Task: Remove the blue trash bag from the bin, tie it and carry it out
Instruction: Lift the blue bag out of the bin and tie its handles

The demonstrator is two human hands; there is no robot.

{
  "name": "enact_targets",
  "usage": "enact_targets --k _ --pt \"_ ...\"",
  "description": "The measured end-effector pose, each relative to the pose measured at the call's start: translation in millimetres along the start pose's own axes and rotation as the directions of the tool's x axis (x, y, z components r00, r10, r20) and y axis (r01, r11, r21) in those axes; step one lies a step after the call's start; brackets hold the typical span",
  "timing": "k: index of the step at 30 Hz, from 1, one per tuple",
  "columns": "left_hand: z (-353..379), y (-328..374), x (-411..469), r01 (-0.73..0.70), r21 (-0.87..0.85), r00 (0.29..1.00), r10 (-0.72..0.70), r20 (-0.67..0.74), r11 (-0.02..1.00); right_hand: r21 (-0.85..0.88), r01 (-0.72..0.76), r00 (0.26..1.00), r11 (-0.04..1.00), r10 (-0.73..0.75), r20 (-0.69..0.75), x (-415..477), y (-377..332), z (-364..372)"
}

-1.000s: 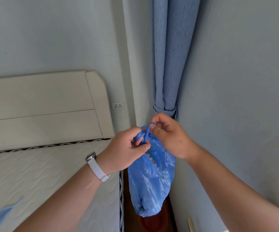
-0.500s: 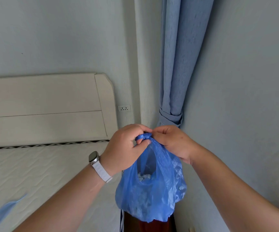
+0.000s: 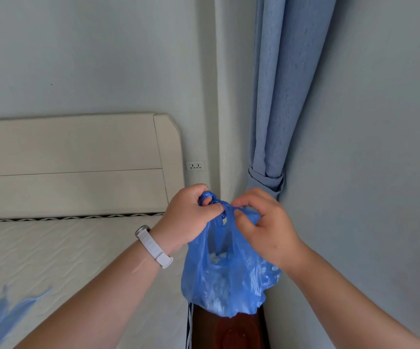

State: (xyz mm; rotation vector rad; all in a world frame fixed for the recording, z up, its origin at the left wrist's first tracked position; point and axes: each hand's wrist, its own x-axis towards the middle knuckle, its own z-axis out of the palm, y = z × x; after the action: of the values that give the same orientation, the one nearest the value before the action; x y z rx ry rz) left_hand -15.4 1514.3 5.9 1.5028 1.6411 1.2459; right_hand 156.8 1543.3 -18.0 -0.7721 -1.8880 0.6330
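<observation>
Head view: the fingers (image 3: 207,197) of the left hand (image 3: 187,217) are curled shut around the twisted top of the blue trash bag (image 3: 225,275), pinching one bunched handle so that a small blue loop pokes out above the knuckles. The right hand (image 3: 264,226) pinches the other handle just beside it, thumb and forefinger pressed together on a stretched strip of plastic, the remaining fingers loosely bent. The two hands are close but not touching, with a half-made knot between them.

No brand or readable writing shows anywhere; the wall socket (image 3: 195,166) carries only its pin holes, and the white watch (image 3: 153,245) on the left wrist turns its face away.

The bag hangs free in the air directly below the fingers, its mouth gathered upward to them, pale crumpled contents showing through the thin plastic. Its bottom hangs just above a reddish-brown bin (image 3: 236,332) in the gap between the mattress (image 3: 52,260) and the right-hand wall. Behind it are the cream headboard (image 3: 77,165) and the tied-back blue curtain (image 3: 279,96).

Compared with half a second ago, the hands have drawn apart — then they met over the bunched top, now each pulls its own handle sideways. The bag sits at much the same height, and a second earlier it hung longer and narrower.
</observation>
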Motion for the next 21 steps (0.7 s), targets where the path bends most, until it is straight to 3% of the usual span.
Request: enact_targets --k 4,10,15,21 --pt "3 1 -2 0.039 -0.063 0.999 -0.038 0.026 0.997 -0.129 0.122 0.992 0.984 -0.126 -0.028 -15 -8 5" --pt "10 -1 -7 0.102 -0.224 0.994 -0.089 0.066 0.969 -0.306 -0.065 0.997 0.95 0.052 -0.05 -28 -6 13" --pt "19 0 -10 0.13 -0.28 0.99 -0.106 0.097 0.951 -0.285 -0.182 0.983 0.941 0.174 -0.053 -33 2 10" --pt "29 3 -11 0.155 -0.303 0.975 -0.096 0.201 0.94 -0.249 -0.143 0.99 0.958 0.137 -0.04 -35 8 -1"
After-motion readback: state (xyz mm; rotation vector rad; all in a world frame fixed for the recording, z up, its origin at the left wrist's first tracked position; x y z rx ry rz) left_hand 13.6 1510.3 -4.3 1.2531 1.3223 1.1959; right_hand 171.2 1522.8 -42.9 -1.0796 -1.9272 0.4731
